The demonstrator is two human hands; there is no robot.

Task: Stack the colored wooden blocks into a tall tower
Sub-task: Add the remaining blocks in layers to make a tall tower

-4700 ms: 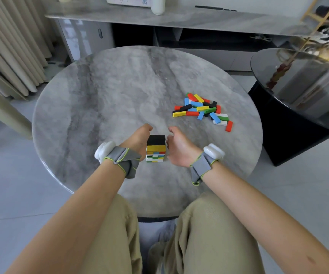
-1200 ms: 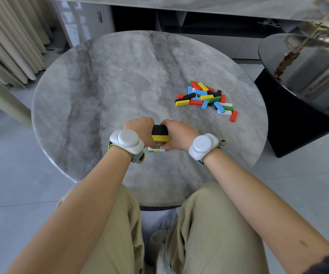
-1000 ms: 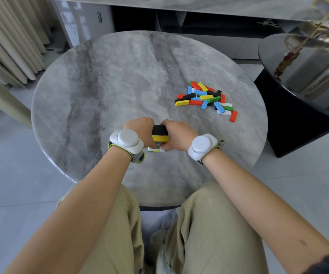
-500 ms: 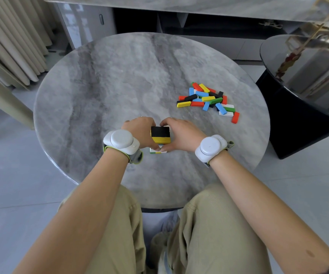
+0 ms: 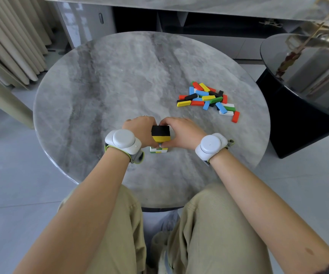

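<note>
Both the left hand (image 5: 140, 128) and right hand (image 5: 181, 133) clasped a short multicoloured wooden-block tower (image 5: 160, 134), fingers curled. Loose coloured wooden blocks (image 5: 207, 98) lay well apart.

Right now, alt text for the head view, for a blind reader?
Left hand and right hand grip a short tower of coloured blocks, black over yellow on top, near the front of a round grey marble table. A loose pile of blocks lies farther back on the right.
</note>
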